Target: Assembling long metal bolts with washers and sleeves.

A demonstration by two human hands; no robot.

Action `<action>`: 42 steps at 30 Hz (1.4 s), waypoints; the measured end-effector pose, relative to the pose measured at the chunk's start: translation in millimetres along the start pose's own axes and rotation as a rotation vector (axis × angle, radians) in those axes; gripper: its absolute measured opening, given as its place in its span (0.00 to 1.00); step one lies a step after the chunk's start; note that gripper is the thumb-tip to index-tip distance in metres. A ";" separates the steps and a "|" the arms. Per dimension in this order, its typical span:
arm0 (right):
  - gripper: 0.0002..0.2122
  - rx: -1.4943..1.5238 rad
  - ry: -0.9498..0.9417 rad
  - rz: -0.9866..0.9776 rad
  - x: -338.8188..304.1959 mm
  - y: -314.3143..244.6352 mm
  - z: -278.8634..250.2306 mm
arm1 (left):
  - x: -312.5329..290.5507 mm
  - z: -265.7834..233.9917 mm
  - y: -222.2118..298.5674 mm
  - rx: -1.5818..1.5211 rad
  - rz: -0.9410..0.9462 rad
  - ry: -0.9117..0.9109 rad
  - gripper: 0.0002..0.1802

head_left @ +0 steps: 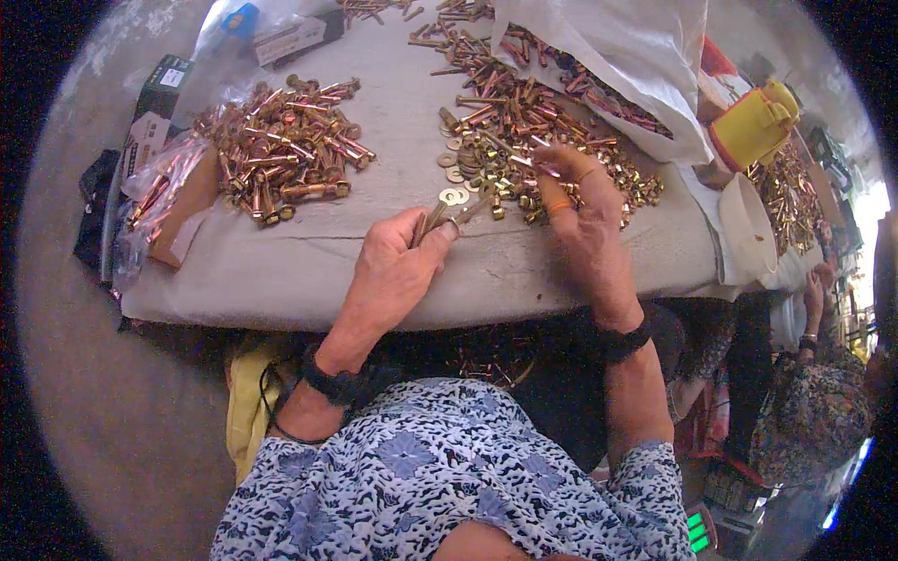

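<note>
My left hand (398, 262) is closed around a few long brass-coloured bolts (432, 221), their ends sticking out past the thumb and fingers. Just beyond it lie flat round washers (453, 196). Over on the right, my right hand (591, 220) hovers at a pile of small brass-coloured nuts (510, 178), thumb and fingers apart and somewhat blurred. One finger wears an orange band. Shiny pieces show at these fingertips; whether the fingers touch them I cannot tell. Longer bolts (496, 93) are heaped behind the nuts.
Another heap of bolts (281, 140) lies on the left of the cloth-covered table (281, 271), beside an open cardboard box (182, 220) with plastic wrap. A white sack (617, 65) spills bolts at the back right. Near it are a yellow container (753, 126) and a white bowl (746, 229). Another person's hand (816, 290) shows far right.
</note>
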State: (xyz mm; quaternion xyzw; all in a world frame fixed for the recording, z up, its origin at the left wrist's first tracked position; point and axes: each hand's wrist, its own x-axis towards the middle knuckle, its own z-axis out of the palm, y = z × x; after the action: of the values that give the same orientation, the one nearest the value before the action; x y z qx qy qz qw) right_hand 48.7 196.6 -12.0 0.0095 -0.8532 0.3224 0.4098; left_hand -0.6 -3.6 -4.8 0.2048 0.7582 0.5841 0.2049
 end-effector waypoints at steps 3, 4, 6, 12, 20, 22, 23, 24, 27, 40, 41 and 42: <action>0.08 0.058 -0.120 0.012 -6.5 -7.8 -3.4 | 0.0 1.8 -0.3 0.027 -0.022 0.053 0.11; 0.08 0.066 -0.157 0.012 -8.1 -9.2 -4.9 | 0.1 2.3 0.5 0.022 -0.032 0.045 0.11; 0.07 0.114 -0.157 0.020 -9.8 -11.0 -4.0 | -0.2 2.4 2.2 0.012 -0.052 0.032 0.11; 0.07 0.129 -0.144 -0.005 -13.3 -9.7 -1.8 | 0.5 3.2 -1.9 0.043 0.014 0.049 0.11; 0.05 0.145 -0.128 0.116 -17.7 -8.5 -0.3 | 0.9 2.3 -2.2 0.040 0.007 0.049 0.10; 0.05 0.139 -0.136 0.151 -17.7 -9.2 -1.5 | 0.9 2.5 -2.1 0.038 0.014 0.048 0.10; 0.05 0.137 -0.140 0.168 -17.8 -9.6 -2.1 | 0.8 2.9 -2.0 0.036 0.015 0.047 0.10; 0.05 0.131 -0.138 0.166 -17.8 -9.6 -2.4 | 0.9 3.2 -2.1 0.034 0.016 0.046 0.10; 0.05 0.133 -0.130 0.176 -19.1 -8.0 -1.4 | 1.1 3.0 -6.2 0.075 0.031 0.046 0.11; 0.08 0.427 -0.098 0.396 -21.7 -18.2 -5.2 | 1.4 2.1 -8.6 0.160 0.069 0.002 0.09; 0.08 0.466 -0.115 0.443 -20.9 -20.1 -7.2 | 1.5 1.9 -9.3 0.163 0.072 -0.001 0.09; 0.09 0.547 -0.118 0.489 -20.3 -22.3 -7.9 | 1.7 1.6 -10.2 0.167 0.075 -0.005 0.09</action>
State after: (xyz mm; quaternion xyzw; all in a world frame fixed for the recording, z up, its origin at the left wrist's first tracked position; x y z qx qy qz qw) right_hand 73.9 178.4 -10.6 -0.0670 -0.7346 0.6259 0.2531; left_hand -1.8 -3.8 -15.2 0.2509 0.7955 0.5257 0.1669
